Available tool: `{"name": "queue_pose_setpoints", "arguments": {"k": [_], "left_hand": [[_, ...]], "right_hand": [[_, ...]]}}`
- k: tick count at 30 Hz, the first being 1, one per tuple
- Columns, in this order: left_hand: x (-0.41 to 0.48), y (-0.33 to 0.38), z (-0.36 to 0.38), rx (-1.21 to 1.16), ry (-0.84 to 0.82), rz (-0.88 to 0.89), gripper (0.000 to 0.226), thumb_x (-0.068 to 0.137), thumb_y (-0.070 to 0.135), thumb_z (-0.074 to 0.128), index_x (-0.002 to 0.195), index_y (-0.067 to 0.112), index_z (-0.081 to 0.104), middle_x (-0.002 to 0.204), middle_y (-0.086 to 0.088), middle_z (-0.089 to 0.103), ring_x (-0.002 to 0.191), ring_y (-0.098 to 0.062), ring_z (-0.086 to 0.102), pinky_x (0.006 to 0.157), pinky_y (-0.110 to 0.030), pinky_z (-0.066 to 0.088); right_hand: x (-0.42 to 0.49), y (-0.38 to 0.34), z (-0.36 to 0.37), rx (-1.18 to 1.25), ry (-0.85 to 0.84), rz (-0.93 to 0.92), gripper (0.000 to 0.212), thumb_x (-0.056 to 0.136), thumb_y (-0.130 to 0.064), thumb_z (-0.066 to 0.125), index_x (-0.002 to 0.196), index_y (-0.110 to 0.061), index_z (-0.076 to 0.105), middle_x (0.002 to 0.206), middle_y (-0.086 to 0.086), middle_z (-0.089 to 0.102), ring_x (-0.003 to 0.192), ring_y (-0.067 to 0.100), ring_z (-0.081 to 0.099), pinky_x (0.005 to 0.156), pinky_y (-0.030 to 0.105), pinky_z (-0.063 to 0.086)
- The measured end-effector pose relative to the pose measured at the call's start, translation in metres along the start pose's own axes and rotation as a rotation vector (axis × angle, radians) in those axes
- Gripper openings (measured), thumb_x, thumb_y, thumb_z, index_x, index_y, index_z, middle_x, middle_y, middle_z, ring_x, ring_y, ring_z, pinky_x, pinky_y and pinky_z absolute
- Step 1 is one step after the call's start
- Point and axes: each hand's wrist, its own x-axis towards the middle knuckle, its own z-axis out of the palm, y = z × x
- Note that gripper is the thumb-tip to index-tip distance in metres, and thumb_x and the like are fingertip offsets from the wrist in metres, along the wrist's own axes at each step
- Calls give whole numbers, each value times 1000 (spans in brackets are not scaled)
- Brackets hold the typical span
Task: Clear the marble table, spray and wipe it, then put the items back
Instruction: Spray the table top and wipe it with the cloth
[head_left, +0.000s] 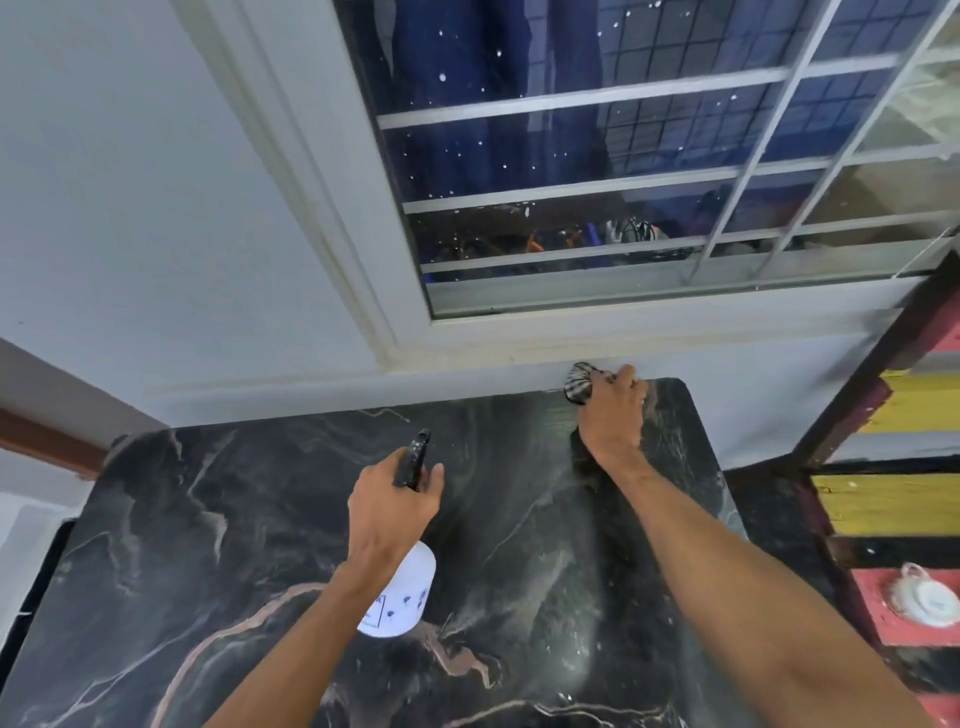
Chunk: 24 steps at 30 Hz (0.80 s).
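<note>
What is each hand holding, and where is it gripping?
Left hand grips a spray bottle by its neck, below the trigger head. Right hand presses a bunched striped cloth.

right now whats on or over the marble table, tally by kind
hands: 2, left hand and right hand
spray bottle: 1, in the left hand above the marble table
striped cloth: 1, pressed under the right hand at the far edge
total: 4
</note>
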Motion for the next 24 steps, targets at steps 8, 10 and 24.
{"name": "queue_pose_setpoints", "arguments": {"k": [8,10,24], "left_hand": [[-4,41,44,58,-131,91,31,90,34,74,69,18,58,55,3,61,50,-15,56,53,-25,39],[-6,47,50,46,-128,103,32,90,35,74,68,19,57,55,3,60,51,-16,57,55,-25,39],[-81,60,56,71,-269,120,32,88,37,72,70,15,58,61,3,64,63,-18,63,68,-31,51]], "right_hand": [[8,69,-10,33,-50,-251,64,83,-9,60,144,-24,49,139,22,43,125,42,38,104,49,41],[26,111,-30,76,-23,-8,59,87,-12,59,144,-21,48,136,22,41,120,43,37,101,50,42],[-125,147,-34,37,-76,-233,61,79,6,59,135,-16,59,126,16,44,113,37,39,95,53,49]]}}
